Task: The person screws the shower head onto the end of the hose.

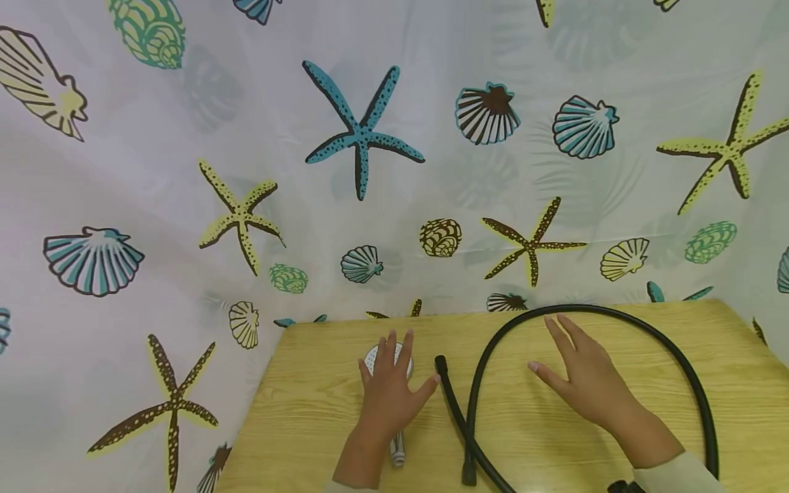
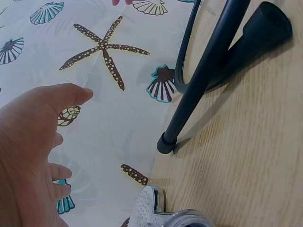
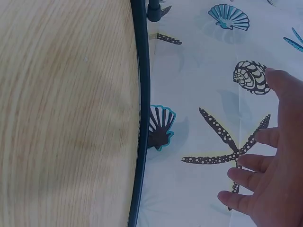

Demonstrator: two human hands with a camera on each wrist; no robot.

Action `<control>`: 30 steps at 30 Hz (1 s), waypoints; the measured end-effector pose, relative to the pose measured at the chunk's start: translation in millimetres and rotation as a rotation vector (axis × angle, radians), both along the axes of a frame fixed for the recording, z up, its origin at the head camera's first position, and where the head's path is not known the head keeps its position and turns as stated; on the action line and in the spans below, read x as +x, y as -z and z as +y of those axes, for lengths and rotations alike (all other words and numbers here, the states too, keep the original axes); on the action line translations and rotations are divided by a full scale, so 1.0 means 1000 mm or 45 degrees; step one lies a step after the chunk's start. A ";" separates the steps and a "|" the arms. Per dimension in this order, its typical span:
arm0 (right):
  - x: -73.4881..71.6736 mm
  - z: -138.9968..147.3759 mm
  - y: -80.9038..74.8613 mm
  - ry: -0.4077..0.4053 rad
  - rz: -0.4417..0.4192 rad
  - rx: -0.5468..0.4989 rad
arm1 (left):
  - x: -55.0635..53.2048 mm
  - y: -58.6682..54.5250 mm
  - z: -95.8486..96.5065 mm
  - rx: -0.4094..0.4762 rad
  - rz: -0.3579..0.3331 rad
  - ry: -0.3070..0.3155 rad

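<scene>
On the wooden table lies a white and silver shower head (image 1: 398, 454), its round spray face partly hidden behind my left hand (image 1: 391, 396). That hand hovers over it with spread fingers and holds nothing. Its spray face and collar also show at the bottom of the left wrist view. A black shower hose (image 1: 681, 352) makes a big loop on the table to the right, and both its end fittings (image 1: 440, 364) lie beside the shower head. Above the loop my right hand (image 1: 588, 376) is held with fingers extended and nothing in it.
The light wooden table (image 1: 308, 411) ends at a white curtain (image 1: 425, 41) printed with starfish and shells, which hangs behind it and along both sides. A small black object (image 1: 624, 487) shows at the bottom edge near the right sleeve (image 1: 678, 474).
</scene>
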State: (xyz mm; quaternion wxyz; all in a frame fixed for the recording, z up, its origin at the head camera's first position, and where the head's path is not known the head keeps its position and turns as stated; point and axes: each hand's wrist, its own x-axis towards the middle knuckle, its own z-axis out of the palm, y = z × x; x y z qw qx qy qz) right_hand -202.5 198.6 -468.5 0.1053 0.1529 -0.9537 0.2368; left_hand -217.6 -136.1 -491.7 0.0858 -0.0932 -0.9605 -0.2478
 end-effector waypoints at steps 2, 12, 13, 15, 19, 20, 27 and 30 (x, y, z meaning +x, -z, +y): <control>0.000 0.000 -0.001 -0.004 -0.009 -0.011 | 0.001 0.000 0.000 -0.005 -0.013 0.001; 0.001 -0.001 -0.001 -0.064 0.009 -0.036 | 0.003 -0.002 -0.003 0.084 -0.032 -0.024; 0.000 -0.001 0.000 -0.072 0.018 -0.036 | 0.004 -0.002 -0.003 0.097 -0.032 -0.029; 0.000 -0.001 0.001 -0.084 0.045 -0.032 | 0.004 -0.003 -0.003 0.133 -0.038 -0.043; -0.001 -0.001 0.003 -0.100 0.083 -0.028 | 0.005 -0.004 -0.004 0.187 -0.067 -0.066; -0.001 -0.001 0.004 -0.103 0.088 -0.030 | 0.005 -0.004 -0.004 0.194 -0.074 -0.072; -0.003 -0.002 0.005 -0.120 0.108 -0.040 | 0.005 -0.002 -0.005 0.186 -0.098 -0.089; -0.003 -0.004 0.005 -0.126 0.110 -0.029 | 0.005 -0.001 -0.005 0.174 -0.097 -0.100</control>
